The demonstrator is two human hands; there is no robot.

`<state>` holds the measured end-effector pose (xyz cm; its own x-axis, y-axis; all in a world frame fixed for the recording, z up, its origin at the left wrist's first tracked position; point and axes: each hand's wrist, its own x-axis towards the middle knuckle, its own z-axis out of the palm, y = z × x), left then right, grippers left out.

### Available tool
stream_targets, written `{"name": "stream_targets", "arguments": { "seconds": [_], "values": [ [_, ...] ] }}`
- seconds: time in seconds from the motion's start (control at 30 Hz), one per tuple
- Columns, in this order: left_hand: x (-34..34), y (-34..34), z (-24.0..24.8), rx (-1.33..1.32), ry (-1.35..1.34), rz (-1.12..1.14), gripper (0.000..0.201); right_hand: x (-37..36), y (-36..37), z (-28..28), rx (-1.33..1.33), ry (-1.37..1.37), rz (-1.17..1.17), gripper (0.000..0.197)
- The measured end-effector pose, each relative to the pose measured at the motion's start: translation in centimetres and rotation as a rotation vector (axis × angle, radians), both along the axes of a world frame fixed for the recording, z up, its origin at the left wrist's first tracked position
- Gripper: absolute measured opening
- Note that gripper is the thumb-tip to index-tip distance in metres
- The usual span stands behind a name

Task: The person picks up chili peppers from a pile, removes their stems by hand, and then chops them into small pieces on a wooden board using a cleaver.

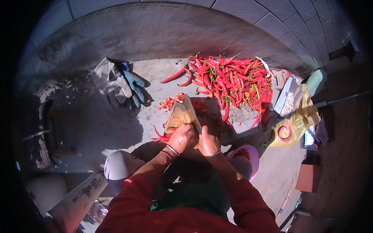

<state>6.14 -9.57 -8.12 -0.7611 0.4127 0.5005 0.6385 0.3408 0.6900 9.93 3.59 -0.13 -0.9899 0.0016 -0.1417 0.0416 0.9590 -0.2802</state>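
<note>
My left hand (181, 138) is curled at the near end of a worn wooden cutting board (180, 115), closed over red chili peppers (162, 136) whose tips stick out to its left. Close beside it, my right hand (208, 143) is closed with the thumb on top; what it grips is hidden. A grey strip (192, 112) runs along the board's right side, and I cannot tell whether it is a blade or the board's edge. Chopped red pepper pieces (171, 102) lie at the board's far left corner.
A large heap of whole red chili peppers (237, 83) covers the ground at the far right. Grey-blue work gloves (134, 86) lie far left. Beside my right knee stands a pink bucket (253, 157) with red contents. A yellow bag (278, 136) lies right; a concrete wall (155, 33) rises behind.
</note>
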Motion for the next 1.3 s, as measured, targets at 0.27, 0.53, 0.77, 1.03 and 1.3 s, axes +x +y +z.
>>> {"name": "stream_targets", "arguments": {
  "seconds": [0.27, 0.53, 0.77, 1.03, 1.3],
  "values": [
    [-0.6, -0.2, 1.1, 0.027, -0.048, -0.057, 0.011, 1.1, 0.9, 2.8, 0.027, -0.012, 0.039, 0.027],
    [0.1, -0.7, 0.6, 0.005, -0.083, -0.085, 0.012, 2.2, 0.2, 3.4, 0.085, -0.162, 0.066, 0.026],
    [-0.1, -0.4, 1.2, 0.044, -0.029, -0.042, 0.012, -0.5, 0.2, -0.2, 0.009, 0.003, 0.004, 0.031],
    [-0.5, -0.3, 0.5, 0.048, -0.039, -0.070, 0.012, 0.8, 0.6, 3.1, 0.027, -0.059, 0.046, 0.027],
    [0.1, -0.5, 0.3, -0.019, -0.089, -0.084, 0.012, 1.6, 0.0, 4.0, 0.059, -0.195, 0.079, 0.029]
  ]
}}
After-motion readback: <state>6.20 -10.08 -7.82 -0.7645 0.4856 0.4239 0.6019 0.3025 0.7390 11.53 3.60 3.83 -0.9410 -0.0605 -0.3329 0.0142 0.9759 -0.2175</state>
